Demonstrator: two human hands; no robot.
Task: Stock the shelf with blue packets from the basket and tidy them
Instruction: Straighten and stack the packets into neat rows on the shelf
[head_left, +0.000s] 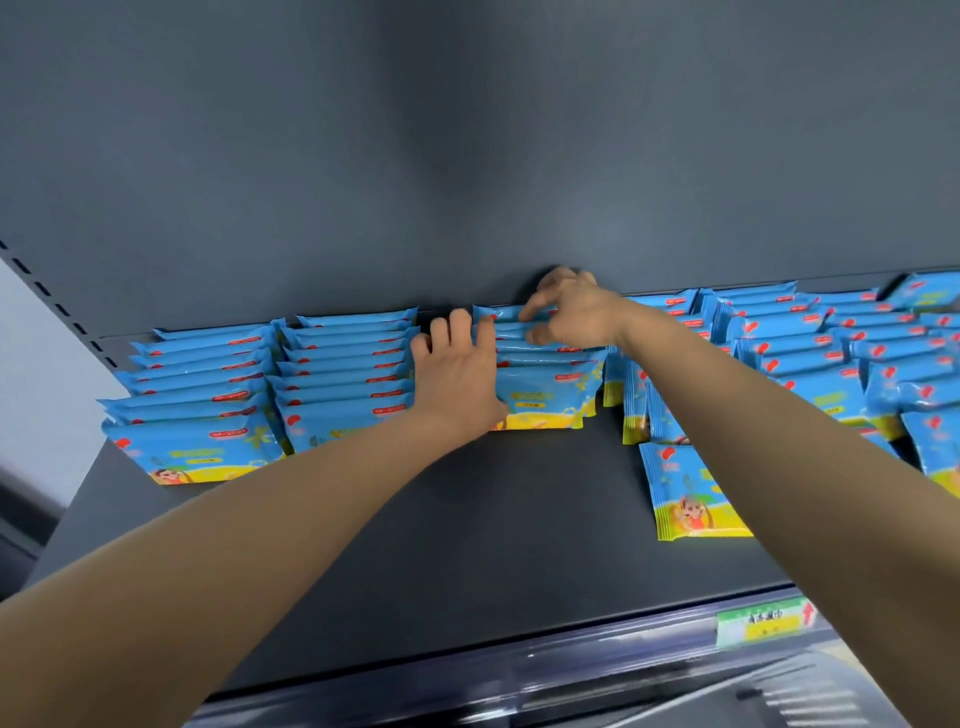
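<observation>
The print on the blue packets is too small and blurred to read. The left hand (457, 374) covers the left part of the middle row (550, 384) of packets, so the left edge of this row is hidden. The right forearm crosses over the rows right of the middle row (810, 353) and hides part of them; the far ones are cut off by the picture edge. Both arms enter from the lower corners, and only hands and forearms are visible.

The middle row stands upright on the shelf (467, 545), with its rear packet against the dark back panel (467, 156). The left hand lies with the palm against the left side of the middle row. Its fingers (460, 327) are nearly straight, a little spread, and their tips reach the top edges of the packets. They press on the row and close around nothing.

The right hand (571, 317) is above the rear of the middle row, with the wrist bent down. Its fingers (530, 309) are curled, and with the thumb they pinch the top edges of some rear packets. How many packets are between them I cannot tell.

Left of the middle row stand two more rows, a near one (343, 374) just beside it and a far one (192, 395). Right of the middle row and more to the front, a single packet (685, 493) lies flat on the shelf. Further to the front and right, a green and yellow price label (763, 621) sits on the shelf edge.
</observation>
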